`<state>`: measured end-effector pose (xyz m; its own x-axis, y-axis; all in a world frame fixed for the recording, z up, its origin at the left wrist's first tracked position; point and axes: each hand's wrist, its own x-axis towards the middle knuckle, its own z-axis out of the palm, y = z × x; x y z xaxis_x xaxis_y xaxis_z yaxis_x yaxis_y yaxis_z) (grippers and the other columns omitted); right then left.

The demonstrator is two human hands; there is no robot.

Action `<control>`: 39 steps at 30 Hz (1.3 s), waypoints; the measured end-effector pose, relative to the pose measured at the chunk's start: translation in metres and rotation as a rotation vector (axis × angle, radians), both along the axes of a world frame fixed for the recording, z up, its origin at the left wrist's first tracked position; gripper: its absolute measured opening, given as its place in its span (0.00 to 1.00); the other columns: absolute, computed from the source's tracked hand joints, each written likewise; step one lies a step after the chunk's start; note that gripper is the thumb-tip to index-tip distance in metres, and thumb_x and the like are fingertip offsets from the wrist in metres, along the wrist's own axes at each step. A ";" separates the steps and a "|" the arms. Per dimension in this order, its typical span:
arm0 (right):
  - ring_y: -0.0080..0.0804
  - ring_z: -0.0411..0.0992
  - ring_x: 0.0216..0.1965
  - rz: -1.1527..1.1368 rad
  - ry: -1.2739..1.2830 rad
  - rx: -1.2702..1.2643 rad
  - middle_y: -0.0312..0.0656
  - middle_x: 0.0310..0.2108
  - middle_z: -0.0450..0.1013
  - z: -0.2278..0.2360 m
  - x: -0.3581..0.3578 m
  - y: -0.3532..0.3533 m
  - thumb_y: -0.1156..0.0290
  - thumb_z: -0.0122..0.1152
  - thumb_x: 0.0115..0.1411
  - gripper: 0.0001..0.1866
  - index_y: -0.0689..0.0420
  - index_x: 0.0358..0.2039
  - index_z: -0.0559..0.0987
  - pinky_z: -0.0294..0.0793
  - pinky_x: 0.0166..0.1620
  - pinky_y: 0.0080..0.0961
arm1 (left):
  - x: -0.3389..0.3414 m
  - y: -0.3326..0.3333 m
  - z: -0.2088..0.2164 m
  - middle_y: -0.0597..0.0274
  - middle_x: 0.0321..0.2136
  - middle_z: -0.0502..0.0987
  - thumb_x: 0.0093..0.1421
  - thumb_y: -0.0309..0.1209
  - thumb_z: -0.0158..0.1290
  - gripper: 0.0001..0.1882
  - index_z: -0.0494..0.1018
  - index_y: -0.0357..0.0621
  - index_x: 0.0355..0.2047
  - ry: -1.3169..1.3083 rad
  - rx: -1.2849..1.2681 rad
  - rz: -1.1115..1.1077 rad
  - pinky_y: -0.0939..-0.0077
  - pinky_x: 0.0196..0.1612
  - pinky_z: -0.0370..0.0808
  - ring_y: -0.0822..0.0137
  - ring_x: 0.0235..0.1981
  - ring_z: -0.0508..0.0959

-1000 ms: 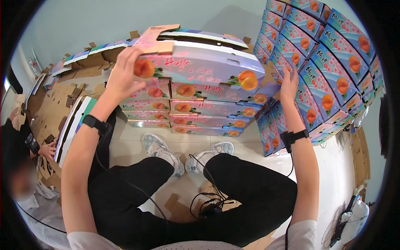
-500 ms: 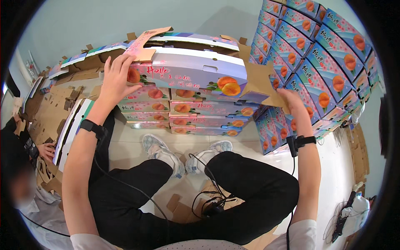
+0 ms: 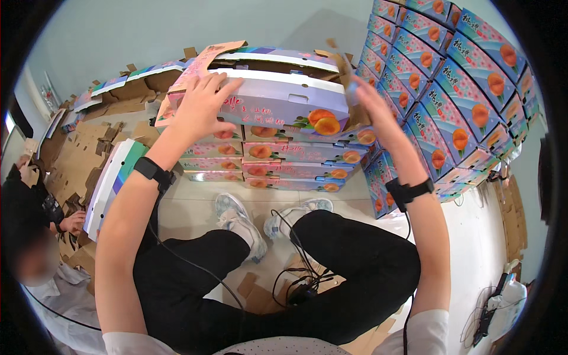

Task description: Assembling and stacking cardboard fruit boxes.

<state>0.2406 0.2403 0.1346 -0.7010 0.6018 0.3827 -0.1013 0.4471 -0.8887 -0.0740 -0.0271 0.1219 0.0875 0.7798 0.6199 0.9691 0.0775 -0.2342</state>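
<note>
A long purple-and-white cardboard box printed with peaches lies across the top of a stack of similar boxes. Its top is partly open, with a dark gap behind the white front edge. My left hand grips the front panel near its left end, fingers over the edge and thumb against the printed face. At the box's right end, my right hand is against the raised brown end flap; motion smears its fingers. A pink-and-brown flap stands up at the left end.
A tall stack of blue-and-pink boxes rises on the right. Flattened brown cardboard and part-folded boxes spread to the left, where another person's hand touches a white box edge. Black cables and cardboard scraps lie between my legs.
My left hand has slid right along the front panel. My right hand has moved up and left, and the right end flap, which stuck outward, now stands up.
</note>
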 end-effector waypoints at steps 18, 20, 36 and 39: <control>0.43 0.56 0.73 -0.113 -0.266 0.350 0.52 0.71 0.61 -0.009 -0.005 -0.010 0.46 0.70 0.59 0.40 0.54 0.66 0.72 0.55 0.72 0.37 | 0.023 0.013 0.004 0.53 0.54 0.72 0.51 0.50 0.69 0.39 0.68 0.53 0.61 -0.100 -0.156 0.292 0.39 0.57 0.65 0.51 0.58 0.72; 0.43 0.60 0.71 -0.111 -0.250 0.318 0.53 0.69 0.63 -0.014 0.002 0.002 0.45 0.71 0.58 0.41 0.55 0.66 0.73 0.57 0.71 0.37 | 0.026 0.022 -0.001 0.53 0.52 0.73 0.50 0.50 0.70 0.38 0.69 0.53 0.59 -0.103 -0.105 0.272 0.38 0.56 0.65 0.51 0.58 0.72; 0.42 0.68 0.64 -0.177 0.041 0.385 0.51 0.61 0.72 -0.013 -0.020 -0.020 0.54 0.70 0.62 0.32 0.64 0.58 0.78 0.62 0.67 0.35 | 0.034 0.021 0.004 0.52 0.51 0.72 0.56 0.57 0.63 0.35 0.72 0.49 0.57 -0.161 -0.083 0.305 0.36 0.58 0.62 0.50 0.57 0.71; 0.42 0.68 0.64 -0.189 0.040 0.468 0.51 0.61 0.73 -0.017 -0.026 -0.018 0.54 0.69 0.63 0.31 0.64 0.59 0.78 0.63 0.67 0.35 | 0.032 0.025 0.006 0.53 0.49 0.73 0.53 0.60 0.64 0.36 0.73 0.50 0.53 -0.163 -0.049 0.305 0.37 0.55 0.64 0.52 0.56 0.73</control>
<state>0.2145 0.2224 0.1180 -0.5761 0.4741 0.6658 -0.0099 0.8105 -0.5856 -0.0417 -0.0022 0.1276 -0.2510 0.7839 0.5679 0.9280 0.3617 -0.0892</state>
